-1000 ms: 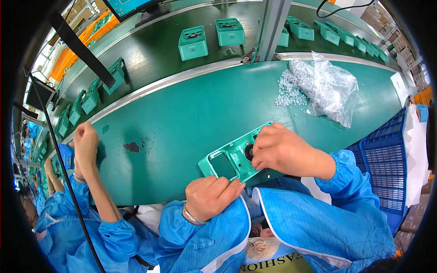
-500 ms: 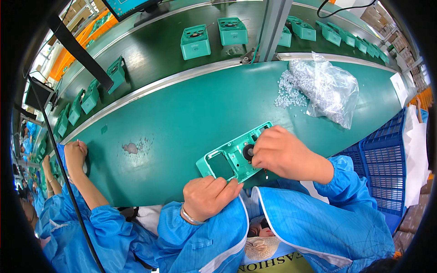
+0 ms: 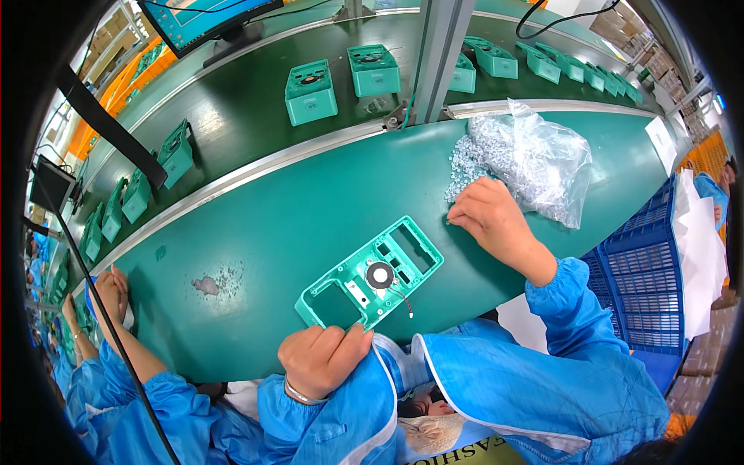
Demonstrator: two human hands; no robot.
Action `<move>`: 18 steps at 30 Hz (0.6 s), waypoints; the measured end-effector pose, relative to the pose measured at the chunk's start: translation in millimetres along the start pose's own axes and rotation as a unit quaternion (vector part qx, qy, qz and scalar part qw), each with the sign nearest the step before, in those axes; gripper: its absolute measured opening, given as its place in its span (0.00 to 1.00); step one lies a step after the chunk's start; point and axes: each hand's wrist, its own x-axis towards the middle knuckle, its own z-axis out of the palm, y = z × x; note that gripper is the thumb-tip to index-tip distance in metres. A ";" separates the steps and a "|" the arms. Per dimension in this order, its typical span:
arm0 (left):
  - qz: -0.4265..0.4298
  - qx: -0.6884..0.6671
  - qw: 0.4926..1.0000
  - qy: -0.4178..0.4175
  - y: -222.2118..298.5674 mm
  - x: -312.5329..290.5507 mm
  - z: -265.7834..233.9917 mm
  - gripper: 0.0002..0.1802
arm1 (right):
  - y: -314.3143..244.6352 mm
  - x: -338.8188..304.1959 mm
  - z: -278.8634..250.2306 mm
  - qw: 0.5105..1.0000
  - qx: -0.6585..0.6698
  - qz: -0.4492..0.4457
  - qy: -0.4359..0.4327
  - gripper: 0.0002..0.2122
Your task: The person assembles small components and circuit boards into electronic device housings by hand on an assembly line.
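Observation:
A green plastic housing (image 3: 361,271) lies tilted on the bench with its inside facing up. Seated in its middle is a round black-and-white speaker (image 3: 380,274), whose short dark wire ends in a small white plug. My left hand (image 3: 324,356) grips the housing's near left edge between thumb and fingers. Off the housing's right end, my right hand (image 3: 496,229) is raised with its fingertips pinched; a tiny bit shows at them, too small to name. Just beyond that hand, small clear plastic pieces (image 3: 461,170) spill from a transparent bag (image 3: 535,159).
Behind the bench's metal rail, a dark green conveyor (image 3: 232,108) carries several similar green housings (image 3: 311,97). A metal post (image 3: 440,62) rises at the rail. A blue plastic crate (image 3: 639,267) stands at right. A co-worker's hand (image 3: 112,294) rests on the bench at left.
My right hand has left the speaker and moved up and right, toward the spilled pieces. The housing has turned slightly and come left in view, still in my left hand.

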 end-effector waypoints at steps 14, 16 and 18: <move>-0.002 0.004 1.000 0.000 0.7 -0.9 0.9 0.11 | -8.6 2.5 -4.8 0.999 -0.041 -0.034 -0.005 0.06; -0.003 0.006 1.000 -0.001 0.8 -0.9 0.4 0.11 | -11.2 3.4 -4.1 0.998 -0.050 -0.042 -0.004 0.05; -0.003 0.002 1.000 0.004 0.6 -1.0 2.1 0.11 | -12.6 3.6 -3.2 0.996 -0.072 -0.049 0.003 0.06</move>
